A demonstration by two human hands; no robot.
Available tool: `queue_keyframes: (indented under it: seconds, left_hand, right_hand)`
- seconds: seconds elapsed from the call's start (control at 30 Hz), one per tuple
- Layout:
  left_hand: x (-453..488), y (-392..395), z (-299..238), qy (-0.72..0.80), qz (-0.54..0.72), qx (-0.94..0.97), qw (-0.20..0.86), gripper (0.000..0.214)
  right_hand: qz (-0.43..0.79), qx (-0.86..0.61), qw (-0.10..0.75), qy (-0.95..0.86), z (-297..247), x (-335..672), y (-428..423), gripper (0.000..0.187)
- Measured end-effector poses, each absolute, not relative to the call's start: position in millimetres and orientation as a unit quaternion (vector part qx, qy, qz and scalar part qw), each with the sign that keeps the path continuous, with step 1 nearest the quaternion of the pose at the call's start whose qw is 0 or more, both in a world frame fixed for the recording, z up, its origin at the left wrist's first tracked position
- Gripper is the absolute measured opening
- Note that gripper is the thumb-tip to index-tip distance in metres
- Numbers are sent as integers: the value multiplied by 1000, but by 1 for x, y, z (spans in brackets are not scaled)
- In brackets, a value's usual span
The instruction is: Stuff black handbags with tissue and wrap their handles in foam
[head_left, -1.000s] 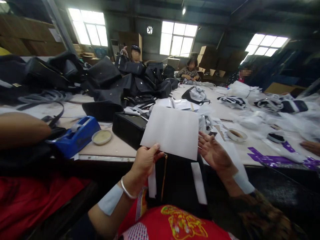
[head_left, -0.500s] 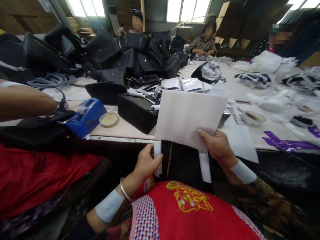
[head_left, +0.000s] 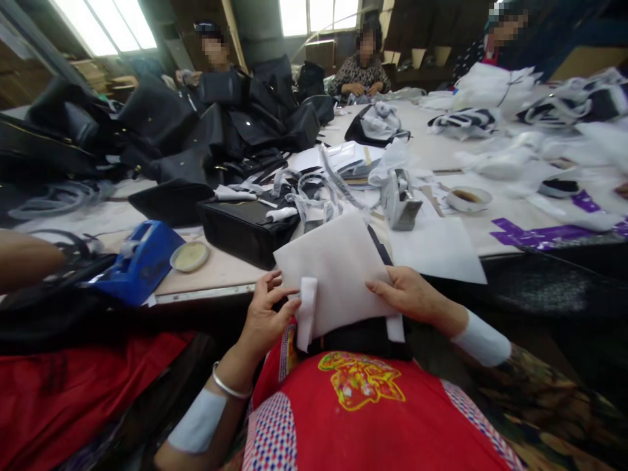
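A white foam sheet (head_left: 338, 268) lies tilted over a black bag (head_left: 363, 337) in my lap. At the sheet's right edge my right hand (head_left: 415, 294) grips it, thumb on top and the other fingers hidden behind. Beside the left edge is my left hand (head_left: 267, 311), its fingers apart. Its index finger and thumb reach up to a narrow white foam strip (head_left: 307, 311), which stands over the sheet's left side. Another white strip (head_left: 395, 328) shows below the sheet on the right. The sheet covers much of the bag.
On the table stand a blue tape dispenser (head_left: 142, 261), a shallow round dish (head_left: 190, 256), a black handbag (head_left: 248, 229) and a grey tape dispenser (head_left: 400, 199). Black bags (head_left: 157, 111) are piled at the back left. Another person's arm (head_left: 29, 261) is at left; people sit across the table.
The foam sheet has come down and toward me over the bag, now behind the left strip. My left fingers have spread and loosened from the strip. The view has shifted right.
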State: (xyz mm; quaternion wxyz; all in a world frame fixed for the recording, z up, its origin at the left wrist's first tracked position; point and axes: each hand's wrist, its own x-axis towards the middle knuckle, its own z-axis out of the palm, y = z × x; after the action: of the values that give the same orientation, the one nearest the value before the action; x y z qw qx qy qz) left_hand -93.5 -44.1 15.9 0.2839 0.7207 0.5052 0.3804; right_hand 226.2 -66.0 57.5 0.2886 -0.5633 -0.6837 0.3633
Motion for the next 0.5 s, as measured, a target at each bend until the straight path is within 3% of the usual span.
queue_keyframes:
  seconds: [0.17, 0.23, 0.37, 0.5]
  left_hand:
    - [-68, -36, 1, 593, 477, 512, 398, 31]
    - [-60, -35, -3, 590, 511, 412, 470, 42]
    - [-52, -39, -5, 585, 474, 380, 538, 49]
    - [-54, -48, -1, 618, 400, 482, 476, 52]
  right_hand:
    - [273, -615, 485, -558, 37, 245, -83, 48]
    - [283, -675, 498, -465, 23, 249, -90, 45]
    - [291, -713, 388, -507, 12, 248, -99, 46]
    - [181, -724, 242, -620, 30, 235, -99, 44]
